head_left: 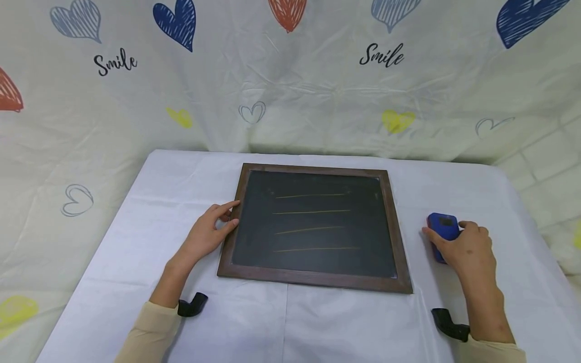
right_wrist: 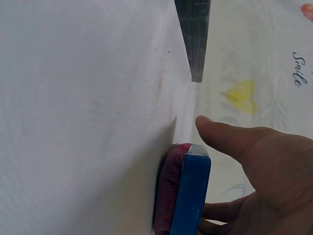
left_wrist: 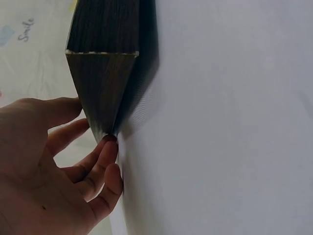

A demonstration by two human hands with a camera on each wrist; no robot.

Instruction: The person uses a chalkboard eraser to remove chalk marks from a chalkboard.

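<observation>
A black chalkboard (head_left: 313,229) in a dark brown wooden frame lies on the white cloth, with several thin yellowish lines drawn across it. My left hand (head_left: 210,231) holds the left side of the frame (left_wrist: 100,88), thumb on top and curled fingers against the outer edge. To the right of the board lies a blue eraser (head_left: 444,229) with a reddish ribbed pad underneath, seen in the right wrist view. Around the eraser is my right hand (head_left: 469,249), fingers on its right side. In the right wrist view the thumb (right_wrist: 227,139) stands apart from the eraser.
A white cloth (head_left: 345,322) covers the table. Behind it hangs a pale curtain (head_left: 317,75) printed with hearts and the word "Smile". Black curved pieces (head_left: 192,305) sit at both wrists, beside the beige sleeves.
</observation>
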